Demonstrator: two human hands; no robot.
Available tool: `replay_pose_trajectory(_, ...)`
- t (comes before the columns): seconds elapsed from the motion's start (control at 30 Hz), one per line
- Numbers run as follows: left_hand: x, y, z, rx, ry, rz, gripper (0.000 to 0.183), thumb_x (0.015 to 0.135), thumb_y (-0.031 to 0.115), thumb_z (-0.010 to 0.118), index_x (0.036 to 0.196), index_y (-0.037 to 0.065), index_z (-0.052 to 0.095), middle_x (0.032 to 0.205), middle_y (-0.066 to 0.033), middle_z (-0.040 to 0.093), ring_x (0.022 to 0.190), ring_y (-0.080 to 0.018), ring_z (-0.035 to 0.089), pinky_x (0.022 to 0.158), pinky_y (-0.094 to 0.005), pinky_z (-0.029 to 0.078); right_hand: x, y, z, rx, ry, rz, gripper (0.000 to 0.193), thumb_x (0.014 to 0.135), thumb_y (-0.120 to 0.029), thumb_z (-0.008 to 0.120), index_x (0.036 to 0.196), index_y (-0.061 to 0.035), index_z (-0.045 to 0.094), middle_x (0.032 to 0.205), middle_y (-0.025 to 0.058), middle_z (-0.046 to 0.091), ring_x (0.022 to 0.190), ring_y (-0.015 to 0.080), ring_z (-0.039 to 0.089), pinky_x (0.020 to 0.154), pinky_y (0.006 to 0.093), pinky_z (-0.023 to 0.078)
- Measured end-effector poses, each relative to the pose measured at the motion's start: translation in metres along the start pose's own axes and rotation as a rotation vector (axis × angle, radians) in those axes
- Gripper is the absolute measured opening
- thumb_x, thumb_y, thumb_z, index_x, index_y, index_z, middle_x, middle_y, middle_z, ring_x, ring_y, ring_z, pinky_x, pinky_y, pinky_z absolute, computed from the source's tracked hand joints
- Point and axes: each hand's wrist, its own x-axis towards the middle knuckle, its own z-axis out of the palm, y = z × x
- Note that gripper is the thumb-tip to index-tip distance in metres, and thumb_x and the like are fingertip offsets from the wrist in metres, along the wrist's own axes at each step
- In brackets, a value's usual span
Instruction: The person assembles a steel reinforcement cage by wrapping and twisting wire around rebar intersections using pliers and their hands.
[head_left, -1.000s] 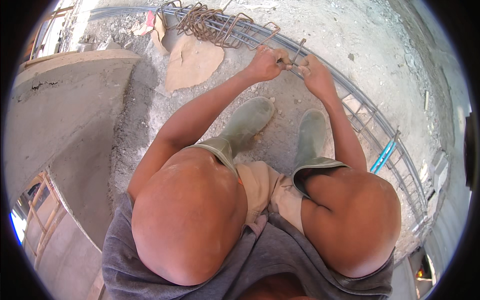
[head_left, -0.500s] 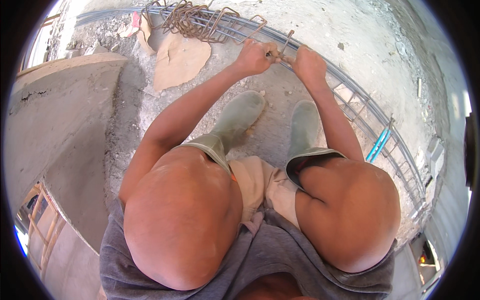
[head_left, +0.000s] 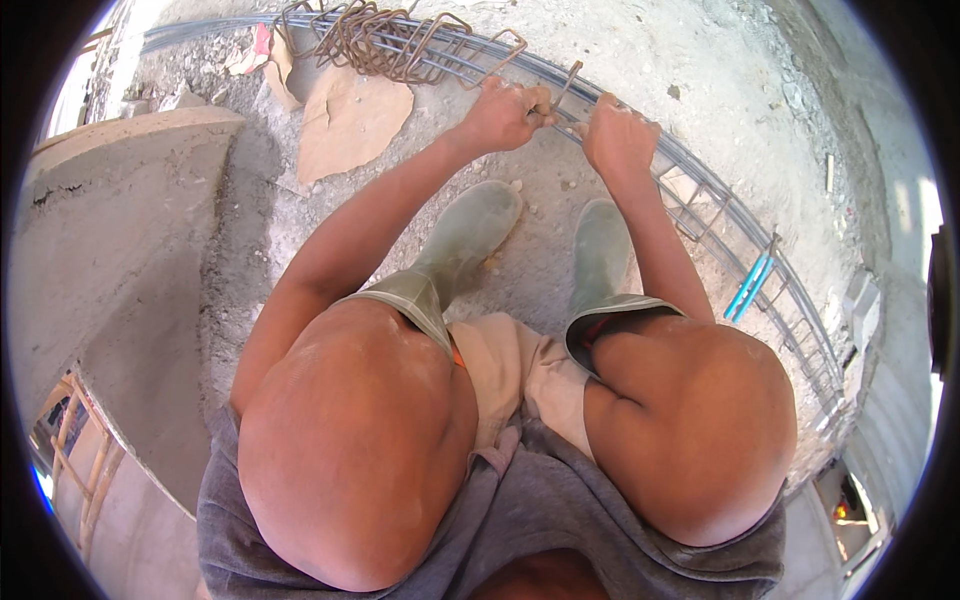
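Observation:
My left hand is closed in a pinch beside the long steel bars, and what it grips is too small to make out. A short gap away, my right hand is curled over the same bars with its thumb pointing at the left one; whatever is in its fingers is hidden. Between the hands, one bent steel stirrup stands up from the bars. Left of it, another stirrup sits around them, close to a heap of rusty stirrups.
Blue-handled cutters lie against the rebar cage at the right. Torn brown paper is on the dusty ground. A concrete slab rises at the left. My green rubber boots stand below my hands.
My hands have drawn slightly apart, with the right thumb now farther from the left fingers. The whole view has shifted a little; the stirrup still stands between them.

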Motion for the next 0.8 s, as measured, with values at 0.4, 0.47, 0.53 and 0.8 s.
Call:
replay_pose_trajectory(0.4, 0.000, -0.005, 0.009, -0.041, 0.020, -0.053, 0.020, 0.088, 0.030, 0.068, 0.085, 0.011, 0.062, 0.082, -0.0071, 0.068, 0.085, -0.0271, 0.062, 0.092, -0.0420, 0.032, -0.061, -0.012, 0.042, 0.072, -0.334, -0.208, 0.036, 0.085, -0.010, 0.049, 0.119, 0.0002, 0.056, 0.083, 0.0207, 0.069, 0.075, 0.0387, 0.068, 0.064, 0.0489, 0.053)
replay_pose_trajectory(0.47, -0.001, -0.001, 0.006, -0.072, -0.006, -0.096, 0.020, 0.087, 0.030, 0.069, 0.083, 0.011, 0.063, 0.083, -0.0078, 0.068, 0.085, -0.0267, 0.062, 0.094, -0.0418, 0.031, -0.055, -0.015, 0.047, 0.079, -0.332, -0.163, 0.044, 0.087, -0.014, 0.051, 0.130, -0.0020, 0.050, 0.085, 0.0222, 0.068, 0.077, 0.0415, 0.066, 0.066, 0.0510, 0.053)
replay_pose_trajectory(0.53, -0.001, -0.004, 0.004, -0.080, -0.030, -0.073, 0.019, 0.087, 0.030, 0.069, 0.086, 0.011, 0.065, 0.084, -0.0073, 0.068, 0.087, -0.0256, 0.062, 0.096, -0.0413, 0.031, -0.050, -0.021, 0.046, 0.213, -0.278, -0.163, 0.041, 0.087, -0.013, 0.049, 0.125, 0.0003, 0.055, 0.083, 0.0230, 0.068, 0.077, 0.0413, 0.067, 0.065, 0.0481, 0.053)
replay_pose_trajectory(0.8, -0.019, -0.036, 0.000, -0.044, 0.071, 0.331, 0.017, 0.083, 0.021, 0.072, 0.099, 0.016, 0.074, 0.106, -0.0007, 0.072, 0.105, -0.0168, 0.062, 0.099, -0.0403, 0.033, -0.044, -0.022, 0.047, 0.820, -0.190, 0.040, 0.022, 0.087, -0.026, 0.058, 0.097, -0.0103, 0.070, 0.082, 0.0185, 0.067, 0.083, 0.0364, 0.066, 0.073, 0.0441, 0.050)
